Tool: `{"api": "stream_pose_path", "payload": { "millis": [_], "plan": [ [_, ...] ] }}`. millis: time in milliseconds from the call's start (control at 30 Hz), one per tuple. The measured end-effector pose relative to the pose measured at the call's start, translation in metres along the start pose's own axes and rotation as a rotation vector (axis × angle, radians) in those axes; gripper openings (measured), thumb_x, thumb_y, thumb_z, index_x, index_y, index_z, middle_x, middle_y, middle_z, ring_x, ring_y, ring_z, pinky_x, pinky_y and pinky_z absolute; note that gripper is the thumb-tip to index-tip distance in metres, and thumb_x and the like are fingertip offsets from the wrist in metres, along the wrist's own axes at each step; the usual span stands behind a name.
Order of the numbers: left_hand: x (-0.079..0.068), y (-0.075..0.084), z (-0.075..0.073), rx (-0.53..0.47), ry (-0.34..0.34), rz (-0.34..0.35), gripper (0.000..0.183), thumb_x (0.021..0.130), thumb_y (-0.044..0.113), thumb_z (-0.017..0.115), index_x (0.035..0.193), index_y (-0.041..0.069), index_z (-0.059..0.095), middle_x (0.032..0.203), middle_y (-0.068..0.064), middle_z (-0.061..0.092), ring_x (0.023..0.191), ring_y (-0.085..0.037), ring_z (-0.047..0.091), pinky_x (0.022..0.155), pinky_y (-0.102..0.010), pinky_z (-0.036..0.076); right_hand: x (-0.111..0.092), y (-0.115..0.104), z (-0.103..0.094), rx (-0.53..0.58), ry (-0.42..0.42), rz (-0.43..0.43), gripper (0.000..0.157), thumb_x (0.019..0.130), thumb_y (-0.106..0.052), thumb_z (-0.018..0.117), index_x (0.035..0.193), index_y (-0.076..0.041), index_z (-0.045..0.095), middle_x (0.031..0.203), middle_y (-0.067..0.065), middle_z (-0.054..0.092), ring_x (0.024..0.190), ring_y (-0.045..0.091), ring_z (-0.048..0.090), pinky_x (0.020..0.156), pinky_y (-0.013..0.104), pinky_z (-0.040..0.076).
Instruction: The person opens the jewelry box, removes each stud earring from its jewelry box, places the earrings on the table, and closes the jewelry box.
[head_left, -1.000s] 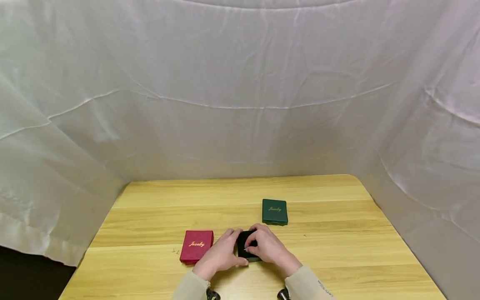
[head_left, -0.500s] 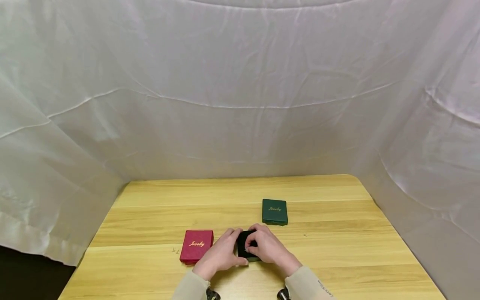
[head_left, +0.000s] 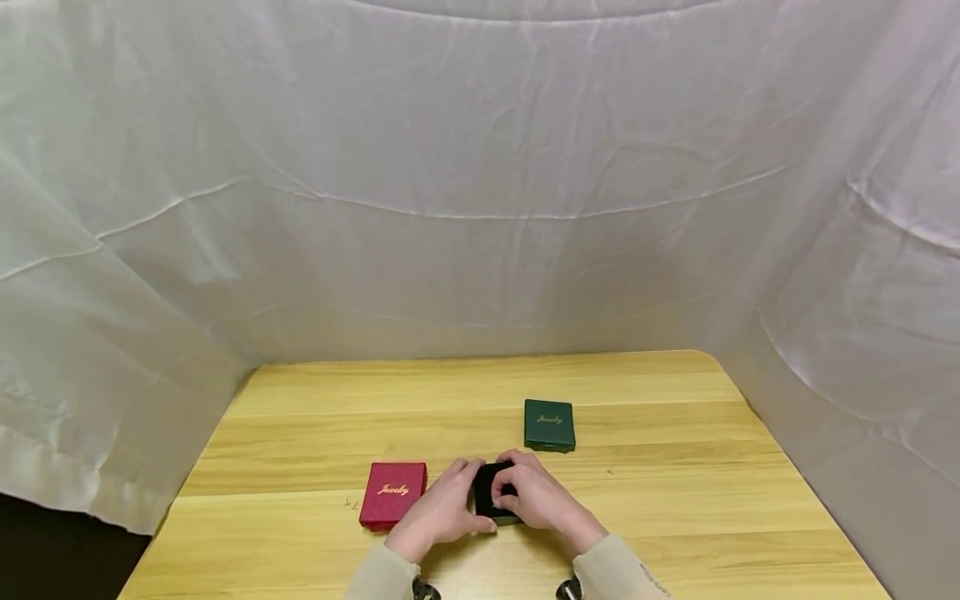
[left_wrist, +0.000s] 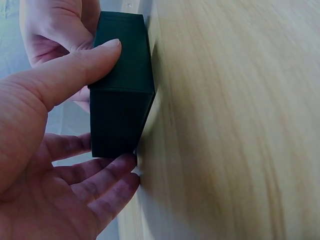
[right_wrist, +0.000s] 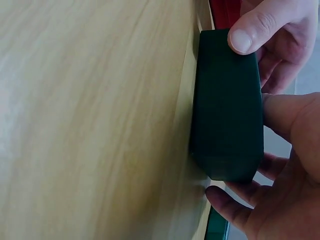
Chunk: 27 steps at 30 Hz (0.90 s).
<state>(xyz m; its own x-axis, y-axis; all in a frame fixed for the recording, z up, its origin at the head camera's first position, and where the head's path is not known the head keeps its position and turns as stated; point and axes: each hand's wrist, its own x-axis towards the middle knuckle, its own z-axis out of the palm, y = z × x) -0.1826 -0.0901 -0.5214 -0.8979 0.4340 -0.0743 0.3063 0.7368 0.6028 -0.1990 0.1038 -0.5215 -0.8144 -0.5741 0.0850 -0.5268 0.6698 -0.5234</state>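
Observation:
An uncovered dark green jewelry box base with a black lining sits on the table between both hands. My left hand holds it, thumb on the near side and fingers round the left and far sides. My right hand reaches over from the right, thumb and index finger meeting at the lining. A tiny silvery piece shows at their tips, too small to identify. In the right wrist view the other right-hand fingers lie by the box's far corner.
A red box lettered "Jewelry" lies just left of my left hand. Farther back on the right is a dark green lid or box with the same lettering. Pale cloth hangs behind the wooden table and along its sides.
The right thumb and index finger have shifted very slightly to the right over the lining, and less of the silvery piece shows. The left hand and the boxes stay put.

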Motion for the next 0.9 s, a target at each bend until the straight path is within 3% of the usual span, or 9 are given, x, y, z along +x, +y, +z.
{"api": "stream_pose_path", "payload": {
  "millis": [500,900],
  "plan": [
    [0.000,0.000,0.001,-0.001,0.011,-0.005,0.090,0.072,0.039,0.086,0.143,0.002,0.044,0.129,-0.013,0.052,0.110,-0.023,0.055,0.096,-0.046,0.048,-0.005,0.006,-0.013,0.138,0.009,0.050,0.018,0.090,-0.011,0.071,0.078,-0.023,0.064,0.131,0.015,0.052,0.119,0.035,0.050,0.096,0.053,0.044],
    [-0.001,0.001,0.001,0.004,0.013,-0.018,0.092,0.072,0.041,0.086,0.144,0.002,0.044,0.132,-0.015,0.051,0.113,-0.028,0.055,0.096,-0.048,0.048,-0.013,0.018,-0.028,0.158,0.087,0.121,0.016,0.092,-0.012,0.069,0.081,-0.022,0.063,0.134,0.020,0.050,0.122,0.042,0.048,0.098,0.056,0.042]
  ]
}}
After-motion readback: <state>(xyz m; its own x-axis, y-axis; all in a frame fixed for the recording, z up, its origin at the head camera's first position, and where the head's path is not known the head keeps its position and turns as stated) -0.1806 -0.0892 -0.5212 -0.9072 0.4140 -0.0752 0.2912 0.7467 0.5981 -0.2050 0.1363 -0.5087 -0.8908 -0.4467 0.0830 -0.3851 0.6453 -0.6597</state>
